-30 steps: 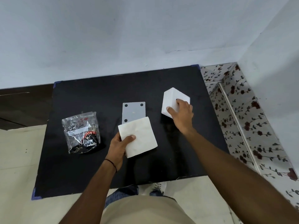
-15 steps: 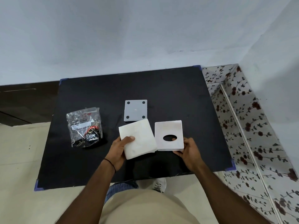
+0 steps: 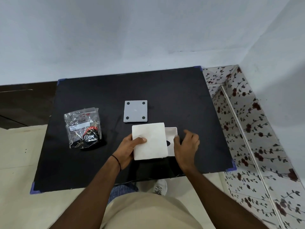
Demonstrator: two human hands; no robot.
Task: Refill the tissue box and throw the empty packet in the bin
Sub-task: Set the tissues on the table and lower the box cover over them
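My left hand (image 3: 127,147) grips a square white stack of tissues (image 3: 149,140) by its left edge, thumb on top. The stack lies over the left part of the white tissue box (image 3: 171,134), which rests open side up on the black table near its front. Part of the box's dark oval slot shows beside the stack. My right hand (image 3: 186,144) holds the box by its right side, fingers curled at the rim. The clear plastic packet (image 3: 83,128) with a dark printed lower half lies at the left of the table, apart from both hands.
A grey square box base (image 3: 135,111) with dark round pads at its corners lies just behind the tissues. The black table (image 3: 173,93) stands against a pale wall, with floral tiles (image 3: 244,129) to the right. My shoe (image 3: 159,187) shows below the front edge. No bin is in view.
My right hand lifted the box from the far right, turned it and set it down near the front. My left hand has moved the tissue stack right, over the box.
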